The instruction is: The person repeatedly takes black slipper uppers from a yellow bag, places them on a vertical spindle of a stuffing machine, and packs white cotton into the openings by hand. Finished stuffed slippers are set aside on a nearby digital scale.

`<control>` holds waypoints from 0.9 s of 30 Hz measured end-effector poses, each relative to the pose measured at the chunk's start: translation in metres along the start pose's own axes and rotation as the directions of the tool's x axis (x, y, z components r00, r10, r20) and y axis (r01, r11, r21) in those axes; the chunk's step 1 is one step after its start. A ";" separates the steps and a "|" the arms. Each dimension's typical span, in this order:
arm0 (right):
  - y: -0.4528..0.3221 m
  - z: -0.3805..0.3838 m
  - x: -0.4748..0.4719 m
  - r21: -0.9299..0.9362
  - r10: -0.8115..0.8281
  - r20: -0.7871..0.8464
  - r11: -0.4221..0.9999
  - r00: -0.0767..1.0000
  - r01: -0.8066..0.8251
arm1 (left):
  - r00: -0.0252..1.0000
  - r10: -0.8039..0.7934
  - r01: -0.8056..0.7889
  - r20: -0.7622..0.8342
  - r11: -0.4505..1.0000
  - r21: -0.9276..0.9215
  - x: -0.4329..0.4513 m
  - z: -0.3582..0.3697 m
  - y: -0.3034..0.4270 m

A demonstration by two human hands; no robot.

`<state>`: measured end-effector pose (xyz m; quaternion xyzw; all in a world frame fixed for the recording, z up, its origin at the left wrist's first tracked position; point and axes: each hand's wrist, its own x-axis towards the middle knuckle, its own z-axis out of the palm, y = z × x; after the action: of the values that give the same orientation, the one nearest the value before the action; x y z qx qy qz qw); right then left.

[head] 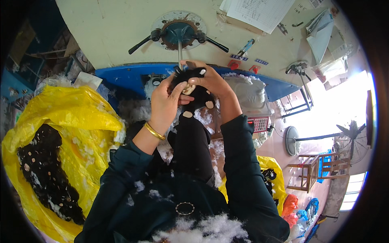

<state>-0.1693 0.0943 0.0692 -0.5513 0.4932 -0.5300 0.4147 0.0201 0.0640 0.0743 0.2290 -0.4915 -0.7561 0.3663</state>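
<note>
Both hands hold a small black plush toy (190,88) with a beige muzzle and beige foot pads at the end of a thin metal tube (180,50). The tube comes out of a round dark fitting (178,32) with black levers on the machine's cream panel. My left hand (167,100) grips the toy's left side, fingers by its muzzle; a gold bangle is on that wrist. My right hand (209,79) holds its upper right side, thumb on the head. How far the tube enters the toy is hidden. The toy's legs hang above my lap.
A yellow sack (103,115) at left holds black plush pieces (48,173); another yellow sack (273,170) stands at right. A scale (259,124) with a plastic tray (247,94) is beside my right arm. Pliers (247,46), papers (258,12) and red switches (234,64) are on the panel. White stuffing (206,117) lies about.
</note>
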 end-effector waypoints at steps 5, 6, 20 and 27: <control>0.023 0.007 -0.024 0.261 0.060 -0.068 0.965 0.996 -0.040 | 0.997 -0.067 0.063 -0.045 0.995 -0.082 0.003 -0.004 -0.023; 0.025 0.005 -0.023 0.143 0.056 -0.099 0.989 0.993 -0.041 | 0.996 -0.086 0.084 -0.017 0.992 -0.090 0.006 -0.002 -0.024; 0.036 0.092 -0.035 -0.372 -0.241 -0.412 0.925 0.879 0.080 | 0.990 -0.136 0.129 0.036 0.978 0.164 0.022 -0.062 -0.017; 0.007 0.077 -0.014 -0.104 -0.003 -0.560 0.992 0.828 -0.067 | 0.991 -0.136 0.135 -0.007 0.971 0.199 0.020 -0.038 0.014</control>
<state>-0.0927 0.1023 0.0529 -0.3874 0.6327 -0.6308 0.2275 0.0392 0.0235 0.0717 0.2948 -0.5490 -0.7274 0.2873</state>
